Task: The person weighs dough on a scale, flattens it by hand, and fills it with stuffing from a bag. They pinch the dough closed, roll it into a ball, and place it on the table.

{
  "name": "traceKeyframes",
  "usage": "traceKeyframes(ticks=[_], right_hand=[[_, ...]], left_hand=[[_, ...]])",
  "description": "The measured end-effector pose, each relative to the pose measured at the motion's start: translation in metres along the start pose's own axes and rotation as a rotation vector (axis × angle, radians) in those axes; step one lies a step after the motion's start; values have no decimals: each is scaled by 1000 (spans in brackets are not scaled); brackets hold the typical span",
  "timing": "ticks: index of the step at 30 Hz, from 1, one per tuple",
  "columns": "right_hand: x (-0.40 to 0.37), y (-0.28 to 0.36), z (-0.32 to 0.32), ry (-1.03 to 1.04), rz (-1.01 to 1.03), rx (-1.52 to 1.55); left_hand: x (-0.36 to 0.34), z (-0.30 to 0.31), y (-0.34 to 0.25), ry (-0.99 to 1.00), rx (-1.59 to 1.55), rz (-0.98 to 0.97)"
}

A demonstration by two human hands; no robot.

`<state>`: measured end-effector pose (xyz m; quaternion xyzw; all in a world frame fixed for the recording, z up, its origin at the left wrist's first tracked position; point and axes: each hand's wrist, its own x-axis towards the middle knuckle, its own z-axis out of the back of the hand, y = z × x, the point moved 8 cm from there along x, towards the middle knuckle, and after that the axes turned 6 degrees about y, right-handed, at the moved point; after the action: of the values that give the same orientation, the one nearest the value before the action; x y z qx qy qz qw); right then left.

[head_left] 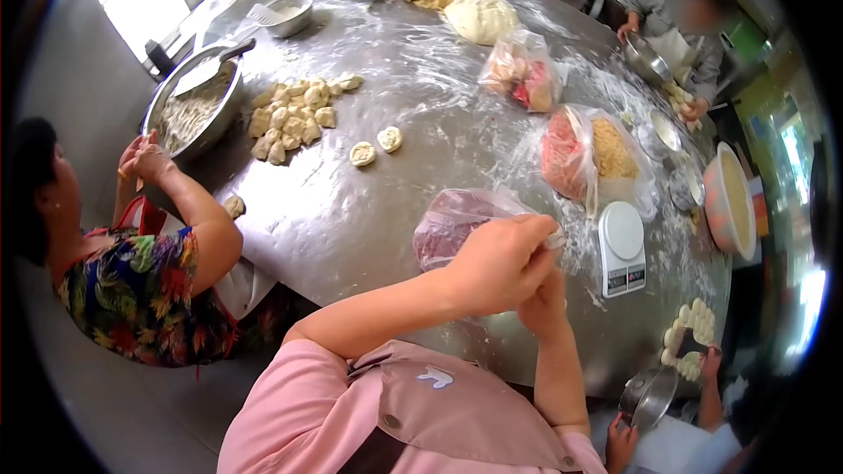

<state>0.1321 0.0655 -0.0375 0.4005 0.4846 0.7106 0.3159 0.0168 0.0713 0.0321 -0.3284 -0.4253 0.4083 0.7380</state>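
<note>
Both of my hands meet at the front of the metal table, right of a clear plastic bag with dark reddish filling. My left hand is closed, its fingers pinched together around something near the bag's gathered end. Just below and behind it, my right hand is mostly hidden, so its fingers cannot be made out. A white digital scale lies to the right of my hands. Beyond them is a bag with pink and yellow fillings.
Dough pieces and two round pieces lie left of centre. A person at left is beside a large bowl. Others work at the upper right and lower right. Large dough sits at the back; an orange basin stands right.
</note>
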Motion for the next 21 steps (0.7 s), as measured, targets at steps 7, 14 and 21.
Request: traceKeyframes(ticks=[7, 14, 21], right_hand=[[11, -12, 19, -91, -208, -197], [-26, -51, -2, 213, -56, -1], [1, 6, -10, 531, -116, -362]], left_hand=[[-8, -12, -26, 169, 193, -53], [20, -44, 16, 435, 43, 94], [12, -41, 60, 473, -270, 166]])
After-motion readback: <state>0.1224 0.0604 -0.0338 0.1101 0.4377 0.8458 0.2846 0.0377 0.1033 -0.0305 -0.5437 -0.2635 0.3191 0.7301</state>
